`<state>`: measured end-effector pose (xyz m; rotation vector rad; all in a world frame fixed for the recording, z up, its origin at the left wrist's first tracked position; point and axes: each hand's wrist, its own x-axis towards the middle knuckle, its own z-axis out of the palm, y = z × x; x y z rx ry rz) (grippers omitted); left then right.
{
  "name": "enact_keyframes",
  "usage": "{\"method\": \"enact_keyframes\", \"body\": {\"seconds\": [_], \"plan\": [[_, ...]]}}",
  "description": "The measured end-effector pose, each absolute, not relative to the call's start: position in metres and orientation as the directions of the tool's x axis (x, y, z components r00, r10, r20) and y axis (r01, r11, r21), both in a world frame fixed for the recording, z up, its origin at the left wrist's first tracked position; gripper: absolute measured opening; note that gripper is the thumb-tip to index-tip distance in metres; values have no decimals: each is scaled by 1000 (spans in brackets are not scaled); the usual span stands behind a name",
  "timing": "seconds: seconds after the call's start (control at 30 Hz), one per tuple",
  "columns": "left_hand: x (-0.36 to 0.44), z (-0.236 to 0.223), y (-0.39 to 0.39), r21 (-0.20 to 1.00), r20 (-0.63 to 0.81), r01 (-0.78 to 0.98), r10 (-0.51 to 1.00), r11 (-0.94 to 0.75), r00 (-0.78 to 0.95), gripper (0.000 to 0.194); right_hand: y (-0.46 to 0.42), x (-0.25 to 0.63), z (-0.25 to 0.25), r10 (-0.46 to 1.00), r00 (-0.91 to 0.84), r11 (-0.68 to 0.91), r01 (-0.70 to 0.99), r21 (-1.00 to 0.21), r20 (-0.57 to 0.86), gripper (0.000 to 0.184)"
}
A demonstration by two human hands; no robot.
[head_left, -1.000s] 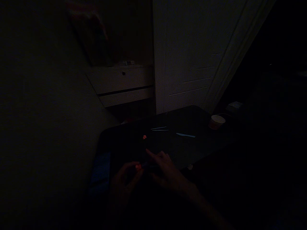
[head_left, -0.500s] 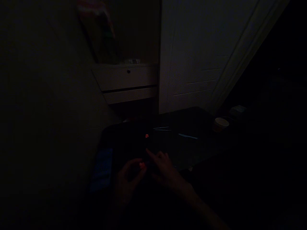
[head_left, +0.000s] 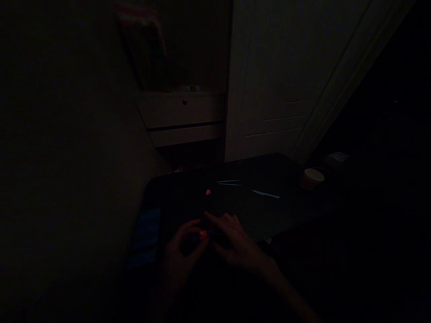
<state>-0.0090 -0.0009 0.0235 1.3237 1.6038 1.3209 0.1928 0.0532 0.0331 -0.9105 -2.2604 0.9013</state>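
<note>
The scene is very dark. My left hand [head_left: 182, 251] pinches a small glowing orange-red lump [head_left: 203, 234] between thumb and fingers, above the near edge of the dark table [head_left: 232, 208]. Close on its right is my right hand [head_left: 235, 237], index finger stretched out past the lump and thumb apart below it. I see nothing held in the right hand, though the gap between the hands is too dark to make out. A second, similar orange-red piece [head_left: 208, 192] lies on the table beyond my fingertips.
Tweezers [head_left: 229, 182] and a pale plastic knife [head_left: 266, 194] lie on the table farther back. A paper cup [head_left: 313, 176] stands at the right, a bluish flat rectangle [head_left: 144, 237] lies at the left. Behind are a drawer unit [head_left: 182, 112] and a pale door panel [head_left: 266, 89].
The view has shifted slightly. My right index finger has lowered and lies flatter beside the lump. My left hand keeps its pinch.
</note>
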Motion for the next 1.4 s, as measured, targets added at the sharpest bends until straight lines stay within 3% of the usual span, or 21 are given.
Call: {"method": "enact_keyframes", "body": {"seconds": [0.3,0.57,0.93,1.23,1.4], "plan": [[-8,21,1,959,130,280,955,-52,-268,44,52,187,32,738,-635,589,440,-678,230,76],[-10,21,1,960,127,276,951,-46,-281,34,52,192,42,717,-614,615,335,-714,330,65],[-8,20,0,960,89,280,955,-6,-283,50,53,190,35,695,-611,679,382,-627,379,48],[-11,14,-1,960,41,279,972,25,-230,63,55,187,36,732,-531,631,291,-719,427,16],[-11,14,0,951,-7,299,976,74,-217,60,56,187,27,780,-468,574,273,-772,415,14]]}}
